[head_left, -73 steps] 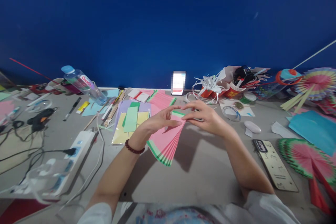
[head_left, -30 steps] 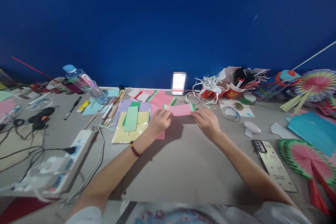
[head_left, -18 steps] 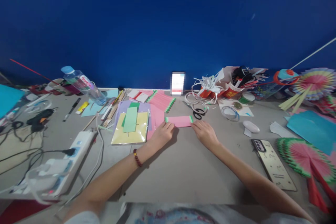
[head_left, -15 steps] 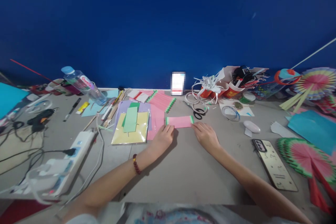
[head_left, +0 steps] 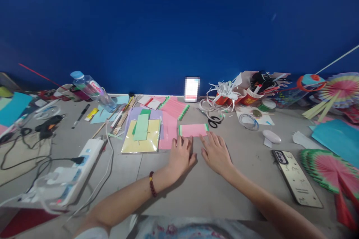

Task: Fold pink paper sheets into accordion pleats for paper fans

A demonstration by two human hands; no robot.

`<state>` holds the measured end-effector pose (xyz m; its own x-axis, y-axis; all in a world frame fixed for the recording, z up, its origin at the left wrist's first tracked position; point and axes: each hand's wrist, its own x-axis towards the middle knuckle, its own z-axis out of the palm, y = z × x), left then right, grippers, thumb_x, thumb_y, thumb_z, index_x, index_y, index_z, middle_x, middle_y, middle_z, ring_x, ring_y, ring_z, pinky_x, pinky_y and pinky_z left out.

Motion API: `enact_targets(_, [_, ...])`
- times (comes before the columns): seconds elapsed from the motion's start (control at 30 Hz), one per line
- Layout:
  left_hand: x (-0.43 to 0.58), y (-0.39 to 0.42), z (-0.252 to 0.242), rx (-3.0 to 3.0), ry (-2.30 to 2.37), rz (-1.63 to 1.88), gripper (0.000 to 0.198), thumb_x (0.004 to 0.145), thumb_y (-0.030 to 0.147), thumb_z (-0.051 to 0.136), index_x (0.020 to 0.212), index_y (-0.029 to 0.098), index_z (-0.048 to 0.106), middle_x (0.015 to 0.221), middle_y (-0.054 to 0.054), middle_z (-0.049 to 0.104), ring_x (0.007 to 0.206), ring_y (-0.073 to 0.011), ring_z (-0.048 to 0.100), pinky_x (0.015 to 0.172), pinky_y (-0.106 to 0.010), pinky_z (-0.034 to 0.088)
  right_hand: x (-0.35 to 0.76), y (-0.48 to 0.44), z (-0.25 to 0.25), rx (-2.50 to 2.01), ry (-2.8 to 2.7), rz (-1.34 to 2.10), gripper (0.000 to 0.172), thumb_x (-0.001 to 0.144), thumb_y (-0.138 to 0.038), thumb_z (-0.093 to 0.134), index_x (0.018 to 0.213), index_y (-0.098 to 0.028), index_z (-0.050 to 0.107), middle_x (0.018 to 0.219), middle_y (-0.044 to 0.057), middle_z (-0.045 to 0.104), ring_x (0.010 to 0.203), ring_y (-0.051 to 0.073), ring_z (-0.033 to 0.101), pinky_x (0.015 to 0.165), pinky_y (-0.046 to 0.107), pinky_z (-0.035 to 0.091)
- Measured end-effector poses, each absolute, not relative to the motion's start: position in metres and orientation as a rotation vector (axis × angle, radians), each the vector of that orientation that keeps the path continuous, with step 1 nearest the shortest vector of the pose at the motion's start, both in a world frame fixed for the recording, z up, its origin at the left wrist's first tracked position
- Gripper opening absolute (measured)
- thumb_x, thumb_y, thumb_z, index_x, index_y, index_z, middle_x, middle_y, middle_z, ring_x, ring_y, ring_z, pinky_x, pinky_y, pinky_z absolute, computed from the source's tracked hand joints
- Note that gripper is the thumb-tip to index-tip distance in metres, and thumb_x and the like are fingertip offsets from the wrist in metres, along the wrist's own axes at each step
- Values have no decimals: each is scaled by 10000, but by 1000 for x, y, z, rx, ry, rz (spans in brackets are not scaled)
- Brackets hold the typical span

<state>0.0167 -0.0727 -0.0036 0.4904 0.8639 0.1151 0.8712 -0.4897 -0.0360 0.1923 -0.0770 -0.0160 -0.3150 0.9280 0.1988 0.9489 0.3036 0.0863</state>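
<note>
A narrow pink paper strip (head_left: 193, 130) with green ends lies flat on the grey table in front of me. My left hand (head_left: 181, 157) rests just below its left part, fingers spread, one fingertip at the near edge. My right hand (head_left: 215, 152) lies with fingers apart below the right part, its index fingertip touching the near edge. Neither hand holds anything. Behind and left is a pleated pink paper sheet (head_left: 174, 108) with green edges. Black-handled scissors (head_left: 214, 121) lie just beyond the strip's right end.
To the left are a clear packet of yellow paper (head_left: 141, 142), a water bottle (head_left: 95, 89) and a white power strip (head_left: 82, 171) with cables. On the right lie a phone (head_left: 297, 179), a white glue-tape-like oval object (head_left: 271, 136) and a watermelon-coloured paper fan (head_left: 331, 168). Red cups (head_left: 249, 99) stand behind.
Both hands have shifted from the strip's two ends toward its near edge, closer together, and their fingers have spread. The strip stays flat on the table.
</note>
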Motion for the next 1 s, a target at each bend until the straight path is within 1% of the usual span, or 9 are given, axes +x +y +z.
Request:
enact_targets(0.07, [15,-71,-3,-2655,-1535,-135,621,886,410,511,1422,116,405,1200,-167,550,1089,-341,468,930,-504,373,189,-79,-18,-1774,-2439,-254,464,909,-280,462,1348,-139,517,1402,157,509,1288,288,421,1060,453,273])
enact_targets(0.13, [14,-69,-3,-2668,-1537,-144,602,883,403,512,1404,111,429,1189,-162,555,1073,-338,471,925,-507,376,186,-81,-19,-1785,-2438,-208,466,916,-268,438,1356,-128,503,1383,149,533,1280,271,438,1067,460,267])
enact_targets(0.33, [13,-66,-1,-2665,-1543,-206,533,870,345,516,1350,116,486,1143,-147,574,1049,-332,485,922,-527,386,176,-87,-16,-1838,-2440,-211,486,917,-302,452,1399,-241,459,1383,176,525,1313,313,423,1021,543,295])
enact_targets(0.43, [12,-66,-4,-2657,-1540,-232,522,858,303,521,1343,115,489,1139,-145,579,1066,-328,491,944,-534,385,173,-86,-16,-1853,-2435,-222,479,911,-310,471,1385,-246,482,1375,188,528,1304,321,438,1018,539,311])
enact_targets(0.57, [9,-65,-9,-2664,-1521,-278,537,839,281,542,1354,140,478,1178,-127,575,1176,-333,460,1064,-561,297,172,-86,-17,-1856,-2417,-226,467,902,-316,492,1361,-238,515,1368,189,537,1285,328,460,1033,544,309])
enact_targets(0.67, [6,-65,-11,-2668,-1522,-308,548,824,278,562,1353,162,480,1218,-118,559,1252,-351,410,1105,-567,252,172,-87,-19,-1842,-2404,-248,465,899,-321,502,1355,-235,524,1364,178,544,1281,328,468,1063,555,286])
enact_targets(0.8, [6,-66,-12,-2665,-1540,-321,583,813,273,572,1374,164,460,1196,-120,567,1242,-377,419,1083,-584,281,174,-87,-24,-1796,-2389,-283,477,901,-349,511,1343,-172,542,1348,182,561,1272,324,485,1100,493,288])
enact_targets(0.9, [7,-66,-12,-2665,-1543,-319,590,808,267,572,1377,157,460,1182,-124,578,1231,-386,431,1065,-581,310,176,-86,-30,-1772,-2368,-303,497,898,-340,513,1329,-95,548,1342,195,564,1258,316,503,1095,433,321])
enact_targets(1.0, [8,-66,-13,-2658,-1545,-310,578,808,258,565,1368,150,472,1167,-122,590,1223,-393,443,1055,-583,323,178,-85,-34,-1758,-2356,-312,490,898,-324,509,1306,-58,559,1313,201,588,1241,306,520,1094,418,327])
